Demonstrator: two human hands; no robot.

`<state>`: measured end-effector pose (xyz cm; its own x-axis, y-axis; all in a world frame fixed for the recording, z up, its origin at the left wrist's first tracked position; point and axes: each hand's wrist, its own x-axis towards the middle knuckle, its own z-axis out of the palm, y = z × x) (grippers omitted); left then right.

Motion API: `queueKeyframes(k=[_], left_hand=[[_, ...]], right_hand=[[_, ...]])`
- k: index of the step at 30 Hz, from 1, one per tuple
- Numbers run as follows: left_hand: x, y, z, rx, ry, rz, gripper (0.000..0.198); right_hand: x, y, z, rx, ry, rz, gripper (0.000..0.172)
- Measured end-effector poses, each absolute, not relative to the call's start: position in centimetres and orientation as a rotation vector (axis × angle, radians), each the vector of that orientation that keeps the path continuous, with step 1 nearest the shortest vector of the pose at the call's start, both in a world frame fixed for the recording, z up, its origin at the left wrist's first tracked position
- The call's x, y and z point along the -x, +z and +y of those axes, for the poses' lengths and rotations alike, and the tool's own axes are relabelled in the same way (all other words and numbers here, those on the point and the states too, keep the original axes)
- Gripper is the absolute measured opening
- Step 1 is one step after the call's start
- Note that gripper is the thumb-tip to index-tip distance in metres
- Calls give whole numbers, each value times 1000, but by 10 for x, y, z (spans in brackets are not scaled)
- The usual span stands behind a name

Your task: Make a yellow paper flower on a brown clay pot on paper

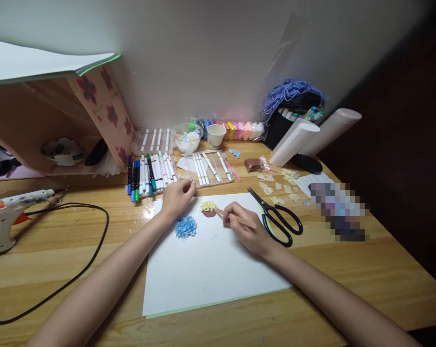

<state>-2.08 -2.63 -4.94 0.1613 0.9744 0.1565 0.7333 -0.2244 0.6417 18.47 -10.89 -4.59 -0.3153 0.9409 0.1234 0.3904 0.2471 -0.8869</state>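
Observation:
A sheet of white paper [210, 265] lies on the wooden table. My right hand [244, 226] grips a thin wooden stick [245, 221], its tip touching a small patch of yellow crumpled bits [208, 206] above a brown piece [209, 214]. My left hand [178, 197] is closed at the upper left of the sheet, fingertips pressed together; what they hold, if anything, is too small to make out. Just below it sits a round clump of blue shredded bits [186, 226].
Black scissors [275, 212] lie open at the sheet's right edge, near pale yellow scraps [288, 189]. Markers [156, 171], a glass bowl [188, 140] and a paper cup [216, 136] stand behind. A glue gun [8, 217] with a looping cord is at left.

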Motion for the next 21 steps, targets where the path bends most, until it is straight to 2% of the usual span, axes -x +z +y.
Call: queueKeyframes(k=[10, 21], left_hand=[[21, -49, -27, -2009, 766, 1635, 36], [22, -51, -26, -2025, 785, 1611, 37]], right_hand=[[-173, -29, -71, 1338, 1174, -1727, 32], [-182, -23, -85, 1255, 1126, -1681, 34]])
